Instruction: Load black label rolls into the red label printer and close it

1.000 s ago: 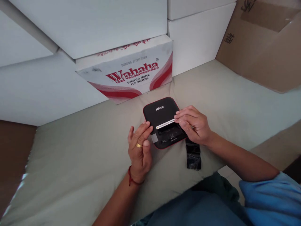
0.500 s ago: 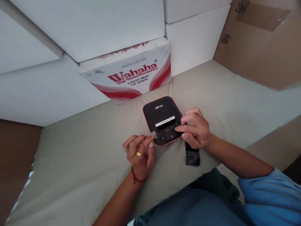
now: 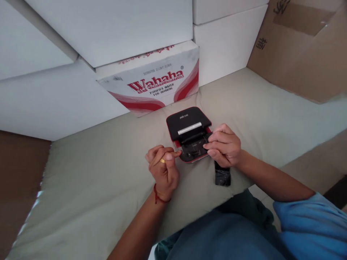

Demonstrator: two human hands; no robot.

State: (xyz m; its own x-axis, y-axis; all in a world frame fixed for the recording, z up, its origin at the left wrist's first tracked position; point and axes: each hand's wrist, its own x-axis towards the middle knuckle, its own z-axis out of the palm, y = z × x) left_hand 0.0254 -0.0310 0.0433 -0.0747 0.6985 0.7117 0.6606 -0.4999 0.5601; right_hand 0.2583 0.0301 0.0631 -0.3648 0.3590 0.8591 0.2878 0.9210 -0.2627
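A small black device with a red rim (image 3: pixel 187 121) lies on a beige cloth-covered surface (image 3: pixel 94 187). Its near half shows an open recess, and a pale strip (image 3: pixel 189 128) runs across its middle. My right hand (image 3: pixel 225 150) grips the device's near right edge with curled fingers. My left hand (image 3: pixel 162 171), wearing a gold ring, is closed in a pinch, and its thumb and forefinger touch the device's near left corner. What it pinches is too small to make out. A flat black piece (image 3: pixel 222 177) lies on the cloth just under my right wrist.
A white and red "Wahaha" water carton (image 3: pixel 154 85) stands right behind the device. Plain white boxes (image 3: pixel 108 32) are stacked behind and to the left. A brown cardboard box (image 3: pixel 298 54) leans at the right. My blue-clad lap fills the bottom edge.
My left hand went from flat fingers on the device to a closed pinch at its near left corner. My right hand slid from the pale strip to the near right edge.
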